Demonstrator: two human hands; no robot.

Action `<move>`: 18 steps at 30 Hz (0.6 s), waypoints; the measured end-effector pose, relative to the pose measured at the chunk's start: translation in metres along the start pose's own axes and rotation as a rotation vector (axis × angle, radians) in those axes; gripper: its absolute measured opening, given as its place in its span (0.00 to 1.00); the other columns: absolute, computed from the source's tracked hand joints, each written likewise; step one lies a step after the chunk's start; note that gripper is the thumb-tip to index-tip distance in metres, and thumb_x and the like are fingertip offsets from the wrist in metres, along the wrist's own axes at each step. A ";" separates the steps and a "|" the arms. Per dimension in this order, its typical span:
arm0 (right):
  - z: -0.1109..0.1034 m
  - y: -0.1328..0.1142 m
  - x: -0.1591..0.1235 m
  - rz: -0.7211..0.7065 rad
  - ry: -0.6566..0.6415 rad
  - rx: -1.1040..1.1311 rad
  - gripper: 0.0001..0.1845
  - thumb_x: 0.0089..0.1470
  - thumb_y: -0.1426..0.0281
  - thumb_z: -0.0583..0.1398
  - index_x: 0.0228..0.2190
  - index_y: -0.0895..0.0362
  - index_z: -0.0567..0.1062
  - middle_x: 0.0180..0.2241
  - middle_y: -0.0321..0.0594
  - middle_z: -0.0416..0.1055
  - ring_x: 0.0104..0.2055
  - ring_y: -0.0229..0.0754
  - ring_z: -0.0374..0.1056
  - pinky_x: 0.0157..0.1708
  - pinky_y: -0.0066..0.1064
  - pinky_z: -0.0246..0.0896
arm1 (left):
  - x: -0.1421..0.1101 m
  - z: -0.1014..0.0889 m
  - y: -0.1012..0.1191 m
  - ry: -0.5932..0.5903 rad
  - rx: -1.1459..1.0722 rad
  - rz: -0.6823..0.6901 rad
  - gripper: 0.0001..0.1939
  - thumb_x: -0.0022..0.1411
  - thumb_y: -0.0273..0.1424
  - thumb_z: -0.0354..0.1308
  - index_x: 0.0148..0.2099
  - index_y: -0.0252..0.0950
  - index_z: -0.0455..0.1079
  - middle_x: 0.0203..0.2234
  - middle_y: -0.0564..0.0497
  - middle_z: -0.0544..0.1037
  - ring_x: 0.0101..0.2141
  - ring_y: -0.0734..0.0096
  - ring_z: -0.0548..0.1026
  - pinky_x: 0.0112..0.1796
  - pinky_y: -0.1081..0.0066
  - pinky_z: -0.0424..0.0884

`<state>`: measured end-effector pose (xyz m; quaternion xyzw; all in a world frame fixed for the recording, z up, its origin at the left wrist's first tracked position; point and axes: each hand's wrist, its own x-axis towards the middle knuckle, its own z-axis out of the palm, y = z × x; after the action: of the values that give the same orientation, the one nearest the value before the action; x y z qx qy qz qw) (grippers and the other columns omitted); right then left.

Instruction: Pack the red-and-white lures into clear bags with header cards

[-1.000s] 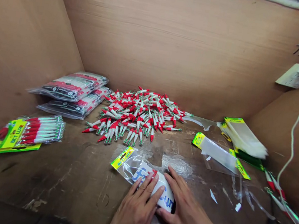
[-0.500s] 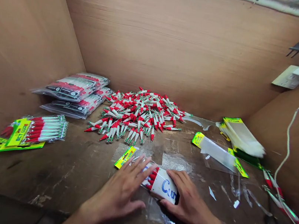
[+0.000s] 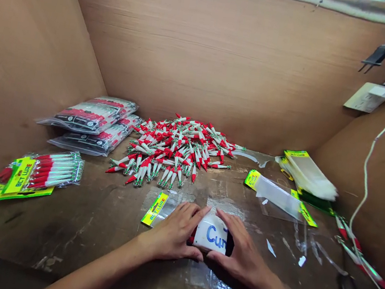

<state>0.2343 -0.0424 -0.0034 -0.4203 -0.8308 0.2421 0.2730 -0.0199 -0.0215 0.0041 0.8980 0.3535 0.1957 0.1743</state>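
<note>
A white block-like holder (image 3: 213,233) with blue handwriting lies on the table in front of me. My right hand (image 3: 243,251) grips its right end, thumb at the near side and fingers at the far side. My left hand (image 3: 178,229) is curled over a clear lure bag (image 3: 171,205) at the holder's left edge, thumb low and fingers at the far side. The bag's yellow BCT LURE header (image 3: 155,209) sticks out left of that hand. A sliver of red lure shows between hand and holder; the other lures there are hidden.
A heap of red-and-white squid lures (image 3: 177,149) lies at the back. Filled packets (image 3: 54,170) and stacked bulk bags (image 3: 91,117) stand left. On the right are unfilled header bags (image 3: 310,176), plastic scraps (image 3: 301,261), loose lures (image 3: 359,259) and a white cable (image 3: 364,180).
My left hand has gone from lying flat with spread fingers over the bag to curling round it, closer to the holder. The lures seen beside the holder are now mostly covered.
</note>
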 end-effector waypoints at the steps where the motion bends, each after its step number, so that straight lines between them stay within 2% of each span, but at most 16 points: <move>1: -0.004 -0.003 0.002 -0.003 0.023 0.023 0.50 0.52 0.57 0.68 0.68 0.52 0.52 0.62 0.52 0.60 0.62 0.57 0.59 0.61 0.51 0.57 | 0.003 -0.001 0.003 0.012 -0.030 -0.024 0.59 0.47 0.49 0.73 0.73 0.42 0.45 0.55 0.40 0.68 0.54 0.48 0.69 0.53 0.52 0.66; 3: -0.013 -0.010 0.009 -0.019 0.078 0.059 0.50 0.51 0.56 0.68 0.68 0.50 0.51 0.63 0.51 0.58 0.63 0.57 0.59 0.60 0.49 0.58 | 0.011 -0.003 0.009 0.031 -0.093 -0.068 0.59 0.43 0.49 0.75 0.70 0.42 0.50 0.51 0.42 0.69 0.50 0.49 0.70 0.50 0.53 0.69; 6: -0.031 -0.028 0.027 -0.060 0.162 0.068 0.50 0.50 0.57 0.69 0.67 0.50 0.52 0.63 0.50 0.56 0.64 0.56 0.58 0.61 0.46 0.59 | 0.027 -0.004 0.018 0.093 -0.240 -0.089 0.58 0.38 0.45 0.77 0.68 0.41 0.53 0.51 0.43 0.68 0.49 0.50 0.70 0.50 0.54 0.70; 8: -0.045 -0.043 0.042 -0.092 0.208 0.057 0.49 0.51 0.57 0.69 0.66 0.50 0.53 0.63 0.49 0.56 0.64 0.55 0.58 0.61 0.45 0.59 | 0.039 -0.004 0.026 0.160 -0.391 -0.102 0.52 0.42 0.39 0.75 0.65 0.39 0.55 0.52 0.43 0.69 0.49 0.53 0.71 0.49 0.55 0.70; 12: -0.071 -0.075 0.079 -0.186 0.285 -0.017 0.44 0.54 0.55 0.67 0.65 0.48 0.56 0.62 0.45 0.59 0.64 0.54 0.56 0.63 0.49 0.56 | 0.063 -0.015 0.038 0.228 -0.691 -0.162 0.40 0.51 0.32 0.69 0.62 0.37 0.55 0.46 0.46 0.73 0.40 0.62 0.74 0.40 0.64 0.73; 15: -0.086 -0.092 0.107 -0.268 0.310 -0.083 0.36 0.56 0.53 0.65 0.62 0.47 0.63 0.61 0.42 0.61 0.65 0.54 0.56 0.62 0.53 0.54 | 0.076 -0.030 0.038 0.227 -0.833 -0.161 0.33 0.53 0.33 0.68 0.58 0.37 0.59 0.42 0.48 0.74 0.36 0.64 0.74 0.35 0.66 0.74; 18: -0.093 -0.099 0.134 -0.306 0.353 -0.107 0.26 0.57 0.52 0.64 0.52 0.50 0.74 0.55 0.41 0.66 0.60 0.52 0.61 0.58 0.52 0.58 | 0.084 -0.039 0.029 0.220 -0.906 -0.170 0.28 0.54 0.36 0.68 0.54 0.36 0.62 0.38 0.50 0.73 0.33 0.66 0.74 0.31 0.67 0.73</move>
<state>0.1729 0.0323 0.1607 -0.3389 -0.8360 0.0766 0.4247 0.0340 0.0243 0.0703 0.6732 0.3212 0.4092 0.5255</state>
